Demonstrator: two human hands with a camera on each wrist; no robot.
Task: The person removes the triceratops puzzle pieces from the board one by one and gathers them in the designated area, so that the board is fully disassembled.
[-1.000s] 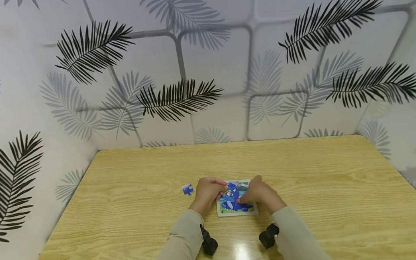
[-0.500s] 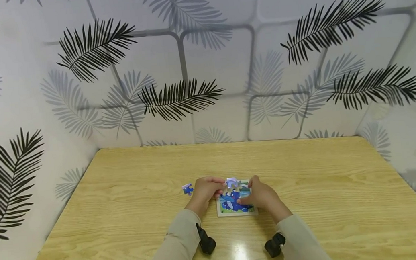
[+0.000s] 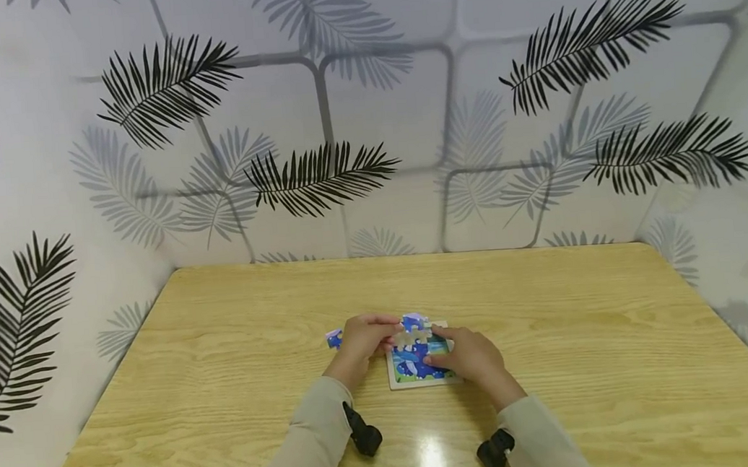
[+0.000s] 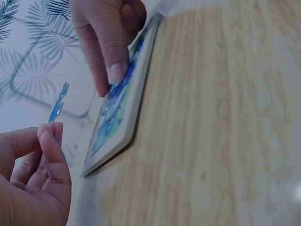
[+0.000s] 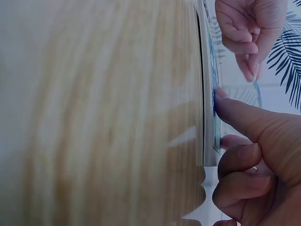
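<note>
My left hand (image 3: 358, 343) pinches a blue-and-lilac jigsaw piece (image 3: 413, 323) between thumb and fingertips, over the far-left part of a framed jigsaw puzzle (image 3: 392, 385). The left wrist view shows the piece (image 4: 57, 106) nearly edge-on, raised off the board. Blue cartoon figures and green ground make up the puzzle's picture, inside a pale frame. On the puzzle's right side rests my right hand (image 3: 474, 357). Its extended thumb (image 5: 235, 110) presses the picture and its index finger touches down farther along, while the other fingers curl beside the frame.
Another loose jigsaw piece (image 3: 334, 339) lies on the wooden table (image 3: 228, 388) left of my left hand, partly covered by it. A wall with leaf patterns (image 3: 392, 116) stands behind the table. Each wrist carries a black camera (image 3: 365, 437).
My left hand has lifted the piece off the puzzle and drawn it slightly left and away, tilting it. The right hand's index finger has come down onto the puzzle; its thumb stays in place.
</note>
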